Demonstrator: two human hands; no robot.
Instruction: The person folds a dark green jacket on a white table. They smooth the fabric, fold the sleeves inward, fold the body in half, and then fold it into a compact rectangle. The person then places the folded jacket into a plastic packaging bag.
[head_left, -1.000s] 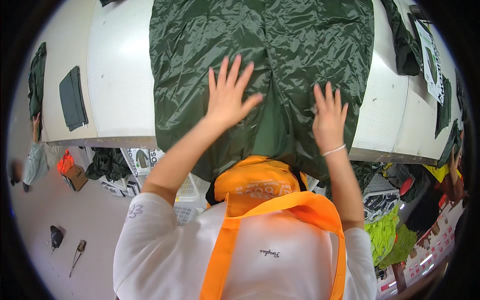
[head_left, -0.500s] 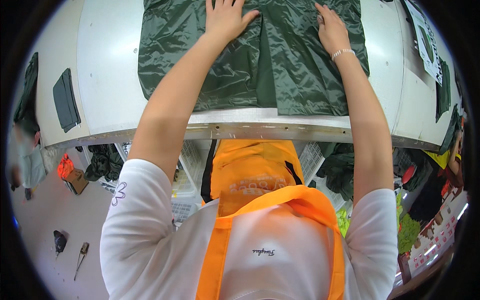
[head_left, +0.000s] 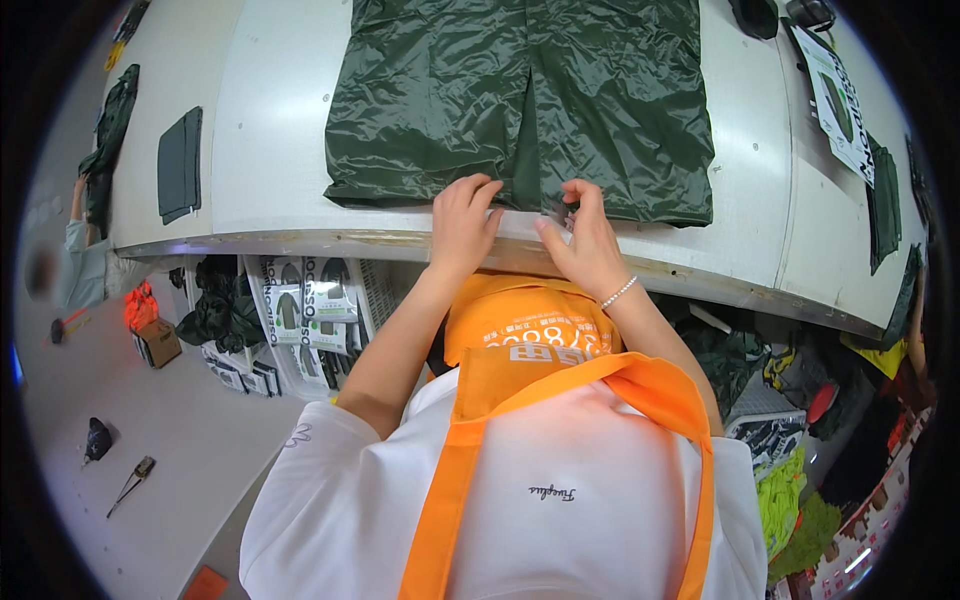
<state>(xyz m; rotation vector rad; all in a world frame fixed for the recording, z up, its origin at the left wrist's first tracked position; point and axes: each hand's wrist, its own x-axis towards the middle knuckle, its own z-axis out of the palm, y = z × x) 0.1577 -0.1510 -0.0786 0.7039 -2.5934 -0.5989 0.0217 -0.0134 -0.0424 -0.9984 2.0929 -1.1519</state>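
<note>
A shiny dark green garment (head_left: 520,110) lies spread on the pale table (head_left: 265,120), with a slit running up the middle of its lower part. Beside the slit, the bent fingers of my left hand (head_left: 462,225) close on the garment's near hem. Across the slit, my right hand (head_left: 590,245), a beaded bracelet (head_left: 619,292) at its wrist, pinches the hem's corner between thumb and forefinger. Exactly how much cloth sits in either grip is partly hidden by the fingers.
Folded dark green cloth (head_left: 180,165) lies left on the table; a printed sheet (head_left: 832,105) and more green cloth (head_left: 884,200) lie right. Under the metal front edge (head_left: 340,243) stand white baskets (head_left: 375,290) with packets. Another person's sleeve (head_left: 85,265) shows far left.
Both hands have drawn back from higher up on the garment to its near hem, coming closer together, and their fingers have bent from flat to closed. The view has shifted.
</note>
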